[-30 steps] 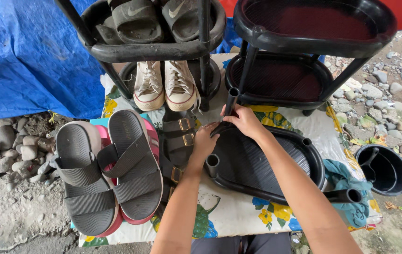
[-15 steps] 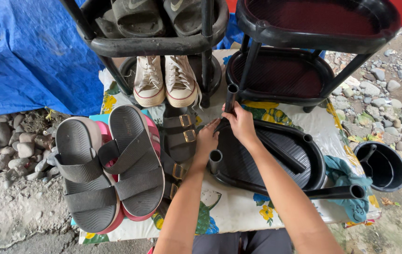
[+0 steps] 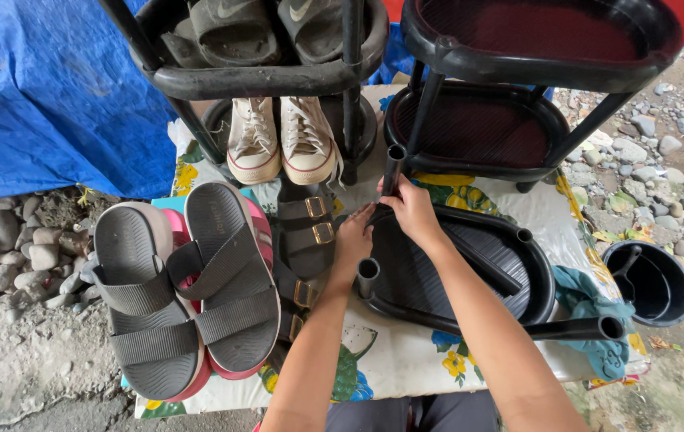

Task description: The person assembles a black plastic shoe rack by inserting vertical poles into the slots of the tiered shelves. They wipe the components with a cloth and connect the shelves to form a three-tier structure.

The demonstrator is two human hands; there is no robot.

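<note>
A black oval plastic rack shelf (image 3: 510, 248) lies flat on a flowered cloth (image 3: 406, 360), with short tube sockets at its rim. My right hand (image 3: 415, 210) is closed around a black tube leg (image 3: 393, 166) that stands up from the shelf's far left corner. My left hand (image 3: 355, 238) grips the shelf's left rim just below that leg. A loose black tube (image 3: 574, 328) lies across the shelf's near right rim.
Two black tiered shoe racks stand behind: the left one (image 3: 270, 80) holds grey slides and white sneakers (image 3: 282, 140), the right one (image 3: 478, 128) has bare shelves. Grey strap sandals (image 3: 186, 280) and brown buckle sandals (image 3: 306, 240) lie left. A black bowl (image 3: 650, 280) sits on gravel, right. Blue tarp at left.
Both hands moved up from the shelf's rim to the corner socket, and the tube leg now stands upright in my right hand. The shelf has shifted slightly.
</note>
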